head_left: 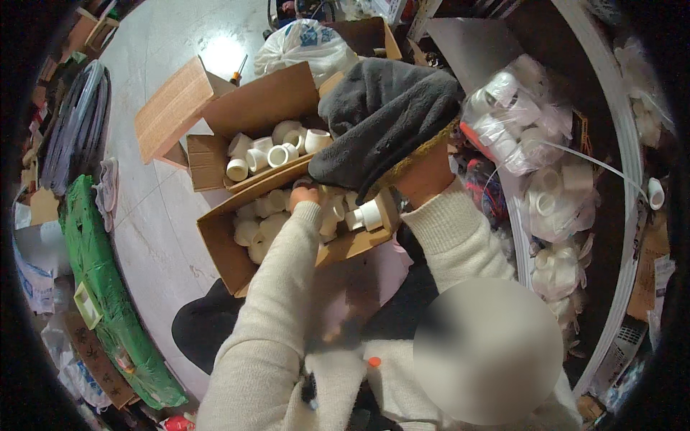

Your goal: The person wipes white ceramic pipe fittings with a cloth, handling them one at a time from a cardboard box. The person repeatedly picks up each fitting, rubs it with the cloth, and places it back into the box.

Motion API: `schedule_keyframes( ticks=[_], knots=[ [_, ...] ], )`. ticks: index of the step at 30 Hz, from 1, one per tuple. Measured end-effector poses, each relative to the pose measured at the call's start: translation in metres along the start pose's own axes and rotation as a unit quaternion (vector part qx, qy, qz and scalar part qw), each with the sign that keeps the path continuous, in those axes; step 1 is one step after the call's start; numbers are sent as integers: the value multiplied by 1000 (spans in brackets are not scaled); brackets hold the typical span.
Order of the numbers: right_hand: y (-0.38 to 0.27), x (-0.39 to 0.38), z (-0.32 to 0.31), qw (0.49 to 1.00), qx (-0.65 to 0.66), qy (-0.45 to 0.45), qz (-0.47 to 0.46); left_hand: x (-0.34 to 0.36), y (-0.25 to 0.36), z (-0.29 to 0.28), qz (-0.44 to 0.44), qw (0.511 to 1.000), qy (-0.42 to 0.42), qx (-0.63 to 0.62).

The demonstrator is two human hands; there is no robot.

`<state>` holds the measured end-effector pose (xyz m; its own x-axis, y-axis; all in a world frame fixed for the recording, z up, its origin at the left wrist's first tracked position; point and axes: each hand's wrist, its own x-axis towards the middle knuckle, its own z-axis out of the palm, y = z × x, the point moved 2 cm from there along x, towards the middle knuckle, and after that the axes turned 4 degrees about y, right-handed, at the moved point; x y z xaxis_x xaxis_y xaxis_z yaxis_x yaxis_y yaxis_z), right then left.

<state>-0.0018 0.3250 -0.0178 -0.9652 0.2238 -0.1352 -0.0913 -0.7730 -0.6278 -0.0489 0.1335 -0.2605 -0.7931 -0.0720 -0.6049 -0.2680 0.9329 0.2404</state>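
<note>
Nearest to me on the feed are the two cream knitted sleeves (277, 294), both running forward to an open brown cardboard box (228, 262); the left hand (305, 196) reaches down into it near its far wall, among a heap of rounded white plastic pipe fittings (272, 203); these lie on either side of the fingers and close by them, but the fingertips are hidden, so I cannot tell whether they are wide, narrow or holding one; a paler white branched fitting (366, 215) lies to their right, at the box's right end; the right hand (430, 176) goes under a dark grey fleece cloth (388, 108) with a yellow-brown fuzzy edge, and the fingers there are covered, so I cannot read their grip; just beyond stands a second open cardboard box (262, 104), holding white elbow fittings (279, 154); farther off, a screwdriver with an orange handle (236, 77) lies on the pale floor (147, 187), beside a stuffed white plastic bag (305, 50).
</note>
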Motion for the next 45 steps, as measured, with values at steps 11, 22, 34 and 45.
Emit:
schedule_keyframes(
  ticks=[11, 22, 34, 45],
  knots=[
    [-6, -16, 65, 881, -457, -109, -60, -142, -30, -144, 258, 836, -29, -484],
    [88, -47, 82, 660, -675, -272, -183, -196, -42, -209, 503, 783, 92, -355],
    [133, -71, 97, 937, -88, -146, 306, -205, -58, -231, 482, 691, 21, -539],
    [129, -33, 67, 705, -674, -163, -150, -191, -60, -229, 458, 817, 106, -334]
  ],
)
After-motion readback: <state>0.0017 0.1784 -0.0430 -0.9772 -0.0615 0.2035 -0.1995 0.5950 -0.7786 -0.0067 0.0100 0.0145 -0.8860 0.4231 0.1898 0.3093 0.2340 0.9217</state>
